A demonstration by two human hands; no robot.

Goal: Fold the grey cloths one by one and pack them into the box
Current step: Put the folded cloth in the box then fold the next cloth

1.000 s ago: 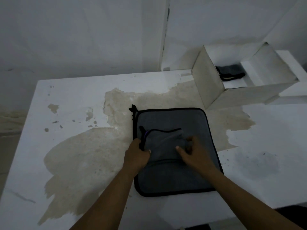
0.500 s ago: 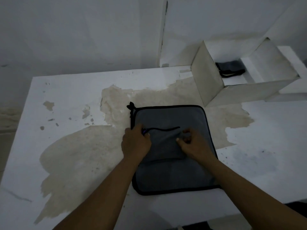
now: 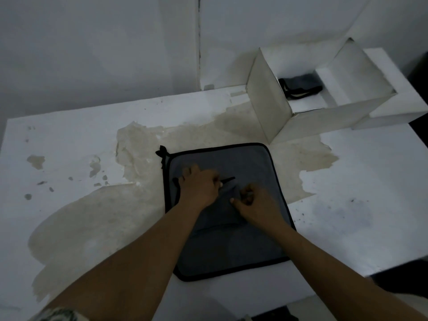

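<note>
**Both hands on a grey cloth, box at the far right**

A grey cloth [image 3: 231, 246] with black trim lies flat on a white surface [image 3: 69, 140] whose coating has peeled away in a broad tan patch [image 3: 97, 218]. A smaller layer of grey fabric sits on top of it. The left hand [image 3: 199, 186] pinches this layer's black edge, and the right hand [image 3: 257, 205], just beside it, has its fingers [image 3: 245, 195] curled into the fabric. An open white box [image 3: 268, 107] stands near the cloth's far right corner. Inside it lies a folded cloth [image 3: 301, 85], dark grey with black trim.
</note>
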